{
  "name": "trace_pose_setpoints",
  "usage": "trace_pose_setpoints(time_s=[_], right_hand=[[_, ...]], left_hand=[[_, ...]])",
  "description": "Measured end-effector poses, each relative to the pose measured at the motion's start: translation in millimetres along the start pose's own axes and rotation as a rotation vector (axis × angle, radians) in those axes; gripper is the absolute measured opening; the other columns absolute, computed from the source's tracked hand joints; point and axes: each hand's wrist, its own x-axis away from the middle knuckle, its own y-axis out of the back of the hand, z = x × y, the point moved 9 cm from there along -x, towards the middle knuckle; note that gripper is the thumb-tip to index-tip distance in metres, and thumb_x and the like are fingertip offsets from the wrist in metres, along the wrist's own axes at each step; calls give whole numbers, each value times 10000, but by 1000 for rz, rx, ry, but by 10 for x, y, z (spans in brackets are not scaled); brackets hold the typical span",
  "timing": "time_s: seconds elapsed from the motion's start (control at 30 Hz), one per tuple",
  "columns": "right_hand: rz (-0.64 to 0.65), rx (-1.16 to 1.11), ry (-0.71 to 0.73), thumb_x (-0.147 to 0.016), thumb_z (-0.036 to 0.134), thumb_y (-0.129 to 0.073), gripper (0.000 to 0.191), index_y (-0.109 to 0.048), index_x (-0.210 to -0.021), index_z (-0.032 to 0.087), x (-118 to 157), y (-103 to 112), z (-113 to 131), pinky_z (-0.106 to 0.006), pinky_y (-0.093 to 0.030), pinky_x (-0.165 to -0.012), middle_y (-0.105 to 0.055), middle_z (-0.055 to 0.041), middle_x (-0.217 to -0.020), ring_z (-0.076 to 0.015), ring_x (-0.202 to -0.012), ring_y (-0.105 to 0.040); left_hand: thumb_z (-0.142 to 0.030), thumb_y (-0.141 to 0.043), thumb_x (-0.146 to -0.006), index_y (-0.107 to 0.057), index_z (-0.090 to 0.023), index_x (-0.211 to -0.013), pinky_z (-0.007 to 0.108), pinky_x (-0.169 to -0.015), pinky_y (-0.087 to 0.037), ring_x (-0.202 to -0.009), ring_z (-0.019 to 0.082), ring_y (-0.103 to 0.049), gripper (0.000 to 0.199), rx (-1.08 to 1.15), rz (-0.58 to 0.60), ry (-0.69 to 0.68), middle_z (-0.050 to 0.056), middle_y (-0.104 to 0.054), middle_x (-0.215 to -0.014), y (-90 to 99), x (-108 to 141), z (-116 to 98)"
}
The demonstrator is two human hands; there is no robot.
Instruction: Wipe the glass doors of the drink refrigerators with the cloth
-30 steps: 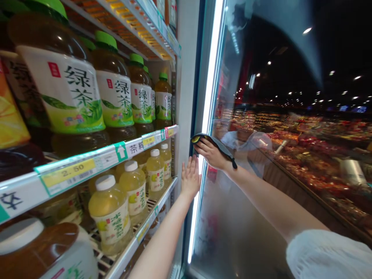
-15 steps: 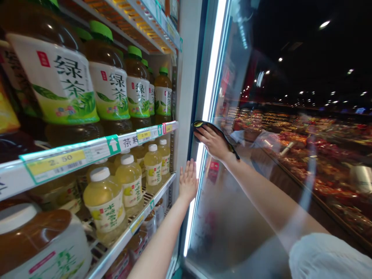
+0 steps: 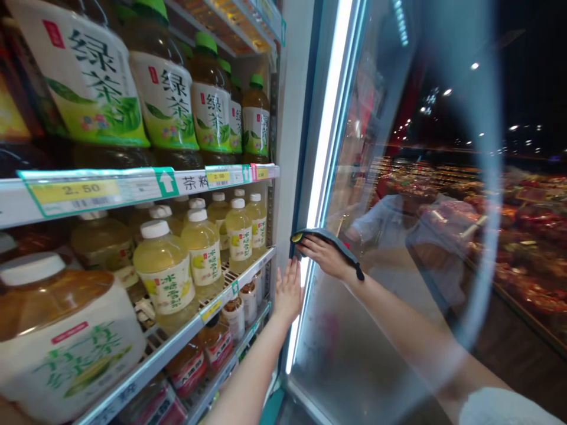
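My right hand (image 3: 326,257) lies over a dark grey cloth (image 3: 325,235) with a yellowish patch at its left end. It presses the cloth against the edge of the glass cooler door (image 3: 349,319), across the bright light strip (image 3: 328,118). Just below and to the left, my left hand (image 3: 289,292) rests with straight fingers pointing up, by the door's inner edge and the light strip. It holds nothing. Part of the cloth is hidden under my right hand.
Left of my hands, cooler shelves carry green tea bottles (image 3: 170,100) with green caps and pale yellow drink bottles (image 3: 163,271) with white caps. A price rail (image 3: 190,183) runs along the shelf front. Beyond the glass, a blurred display of packaged goods (image 3: 531,236) stretches right.
My right hand has slid down the door edge with the cloth, closer to my left hand. My left hand stays nearly in place. The view has shifted, so the shelves sit higher.
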Motion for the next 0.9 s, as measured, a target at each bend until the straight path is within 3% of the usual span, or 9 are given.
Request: trace_pose_setpoints(time_s=[0.1,0.17,0.33,0.43,0.57,0.63,0.73,0.8,0.9], right_hand=[[-19,55,-140,-958,34,-412,574,-536,-1495,191,-194,331,-286,-437,-377,-1232,-527,-94,-1556,-239,-1495,-404],[-39,84,-231,-968,49,-418,589,-495,-1529,212,-426,636,-513,-460,-341,-1248,-464,-85,-1605,-252,-1526,-347],[-55,100,-297,-969,52,-442,596,-486,-1535,231,-1153,1333,-1017,-486,-307,-1264,-471,-76,-1601,-264,-1534,-331],[-12,67,-197,-957,40,-453,565,-532,-1496,190,-1302,1338,-1013,-471,-353,-1252,-525,-105,-1556,-256,-1514,-376],[35,-15,-28,-957,46,-453,493,-613,-1408,164,-991,949,-639,-416,-448,-1201,-621,-115,-1457,-224,-1444,-485],[38,-8,4,-959,50,-446,492,-626,-1396,187,-842,878,-528,-387,-467,-1182,-642,-98,-1435,-210,-1418,-517],[18,73,-96,-933,25,-453,575,-588,-1449,239,-871,1127,-704,-394,-443,-1193,-640,-70,-1442,-224,-1422,-511],[-30,112,-200,-944,29,-438,618,-485,-1535,201,-1035,1441,-959,-487,-401,-1210,-539,-127,-1539,-292,-1489,-418],[-121,153,-312,-962,31,-397,618,-460,-1552,203,-1300,1788,-1282,-530,-324,-1247,-452,-113,-1607,-299,-1527,-347]], left_hand=[[-257,-510,-957,-15,-131,-1648,515,-1288,-218,-1591,244,-173,860,4,-17,10,137,-207,-1709,-4,42,11],[-230,-490,-958,-2,-131,-1648,516,-1284,-228,-1591,243,-172,850,15,-29,19,140,-195,-1712,173,-101,10],[-193,-463,-961,12,-110,-1645,521,-1279,-253,-1592,249,-151,836,40,-79,23,150,-197,-1709,1139,-889,46],[-180,-448,-962,-9,-111,-1646,523,-1276,-269,-1589,250,-158,816,30,-111,12,149,-217,-1703,1515,-1207,105],[-154,-425,-960,-76,-112,-1648,523,-1269,-292,-1574,260,-216,772,-6,-176,26,163,-280,-1679,1490,-1217,225],[-154,-419,-966,-100,-105,-1646,527,-1263,-305,-1569,269,-231,752,-19,-207,34,174,-287,-1673,1434,-1180,275],[-172,-433,-974,-116,-66,-1637,535,-1266,-292,-1579,287,-182,743,-21,-227,39,184,-238,-1687,1441,-1213,306],[-182,-447,-973,-124,-49,-1632,537,-1271,-278,-1582,296,-153,746,-15,-230,42,189,-209,-1694,1477,-1287,296],[-184,-445,-978,-109,-52,-1635,534,-1275,-270,-1581,298,-146,749,-5,-255,48,193,-192,-1695,1486,-1404,249]])
